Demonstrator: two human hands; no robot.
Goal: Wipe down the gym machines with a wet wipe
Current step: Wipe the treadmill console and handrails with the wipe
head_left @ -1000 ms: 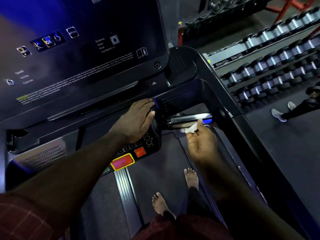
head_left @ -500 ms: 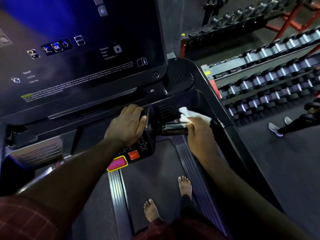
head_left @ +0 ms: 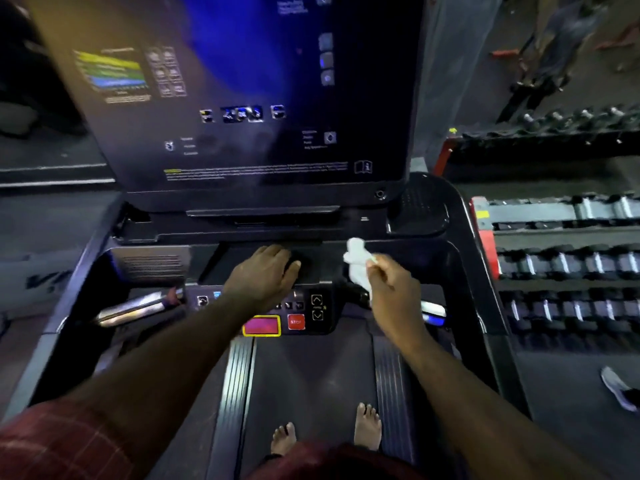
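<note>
Two bare hands over one black treadmill console (head_left: 460,265) with a dark touch screen (head_left: 242,98). Left hand (head_left: 263,277): palm down, fingers straight and close together, resting on the console's dark ledge above the keypad. Right hand (head_left: 393,292): thumb and fingertips pinching a crumpled white wet wipe (head_left: 356,263), held just right of the left hand; contact with the console cannot be told. Square red STOP button (head_left: 296,322) below the left hand. Rack of black dumbbells (head_left: 568,233) at right.

Commercial gym: treadmill console (head_left: 249,109) at 12 o'clock, belt (head_left: 311,382) underfoot, dumbbell racks (head_left: 568,268) at 3 o'clock.
</note>
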